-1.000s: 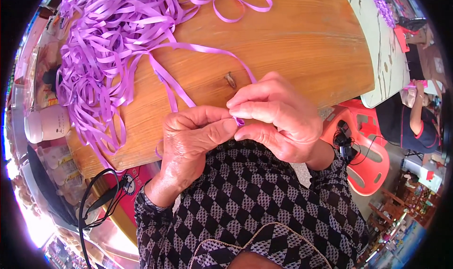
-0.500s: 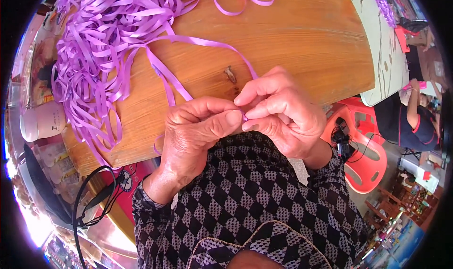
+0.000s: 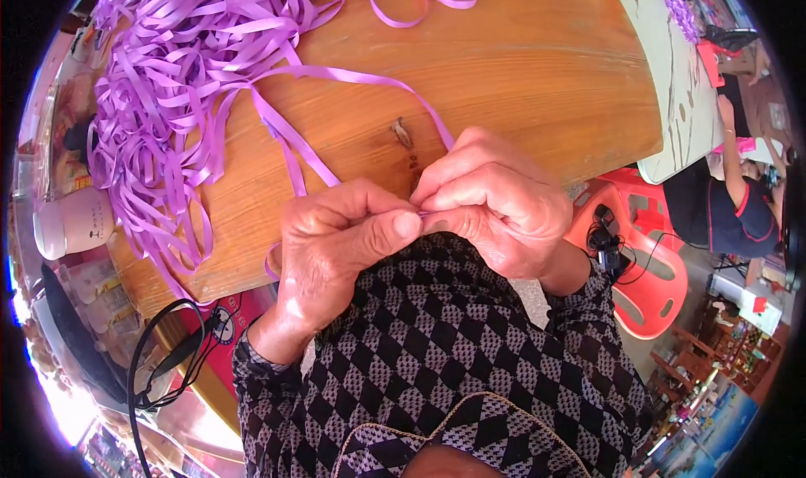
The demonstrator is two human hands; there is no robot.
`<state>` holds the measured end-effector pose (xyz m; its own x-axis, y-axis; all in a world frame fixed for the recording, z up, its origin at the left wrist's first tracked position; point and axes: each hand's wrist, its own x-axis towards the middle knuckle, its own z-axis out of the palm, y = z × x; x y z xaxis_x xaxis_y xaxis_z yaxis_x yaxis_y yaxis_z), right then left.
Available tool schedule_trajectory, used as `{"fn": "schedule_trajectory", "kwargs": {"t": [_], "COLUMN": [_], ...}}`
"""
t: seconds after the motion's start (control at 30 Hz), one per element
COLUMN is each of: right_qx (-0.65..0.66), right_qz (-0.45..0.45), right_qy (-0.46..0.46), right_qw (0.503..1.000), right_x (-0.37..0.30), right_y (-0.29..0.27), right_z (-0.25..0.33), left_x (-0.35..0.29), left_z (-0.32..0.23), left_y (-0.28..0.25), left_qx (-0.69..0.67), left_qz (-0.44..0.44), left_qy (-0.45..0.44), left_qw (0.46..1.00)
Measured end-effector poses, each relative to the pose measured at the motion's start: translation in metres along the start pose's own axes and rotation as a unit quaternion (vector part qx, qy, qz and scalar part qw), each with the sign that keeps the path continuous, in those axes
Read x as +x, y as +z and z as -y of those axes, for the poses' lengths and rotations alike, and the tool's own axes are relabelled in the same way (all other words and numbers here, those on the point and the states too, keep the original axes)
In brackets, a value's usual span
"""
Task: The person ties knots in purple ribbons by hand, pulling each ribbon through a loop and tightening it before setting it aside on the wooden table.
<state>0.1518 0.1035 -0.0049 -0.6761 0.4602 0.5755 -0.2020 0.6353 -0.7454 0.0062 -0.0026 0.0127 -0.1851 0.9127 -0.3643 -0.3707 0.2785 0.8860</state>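
Both my hands meet above the near edge of the wooden table, fingertips touching. My left hand pinches a purple ribbon between thumb and forefinger. Against it, my right hand is closed, thumb and fingers pressed on the same ribbon; only a sliver of purple shows between the tips. One strand runs from the right hand up and left across the table, and others pass down behind the left hand. They come from a large tangled heap of purple ribbon at the far left. The exact spot gripped is mostly hidden by my fingers.
The wooden table adjoins a white marbled tabletop on the right. A pink-white container stands left of the heap. Black cables hang at the lower left. An orange plastic chair holds black devices; another person sits beyond.
My right fingers have closed down and come together with the left fingertips, hiding the ribbon between them. The view has shifted slightly.
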Motion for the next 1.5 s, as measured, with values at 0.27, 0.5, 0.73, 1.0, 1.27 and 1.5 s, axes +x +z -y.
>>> {"fn": "schedule_trajectory", "kwargs": {"t": [0.27,0.5,0.73,1.0,1.27,1.5], "right_qx": [-0.029,-0.124,0.002,-0.012,-0.04,-0.091], "right_qz": [0.016,0.012,0.011,0.001,0.019,0.022], "right_qy": [-0.016,-0.085,0.005,0.023,0.005,-0.045], "right_qw": [0.999,0.988,1.0,1.0,0.999,0.995], "right_x": [0.0,0.002,0.0,-0.003,-0.002,-0.002], "right_y": [-0.001,-0.002,-0.002,-0.001,0.001,0.001], "right_z": [0.004,0.005,0.001,0.003,0.003,0.001], "left_x": [-0.003,0.0,0.002,0.0,-0.002,-0.001], "left_z": [-0.008,-0.019,-0.005,0.0,0.001,0.001], "left_y": [-0.01,-0.004,-0.006,-0.002,-0.001,-0.002], "left_qx": [0.25,-0.028,-0.079,-0.029,-0.003,-0.001], "left_qz": [0.047,0.047,0.013,-0.029,-0.004,0.001], "left_qy": [0.166,-0.103,-0.112,-0.064,-0.018,-0.036], "left_qw": [0.953,0.993,0.99,0.997,1.0,0.999]}}
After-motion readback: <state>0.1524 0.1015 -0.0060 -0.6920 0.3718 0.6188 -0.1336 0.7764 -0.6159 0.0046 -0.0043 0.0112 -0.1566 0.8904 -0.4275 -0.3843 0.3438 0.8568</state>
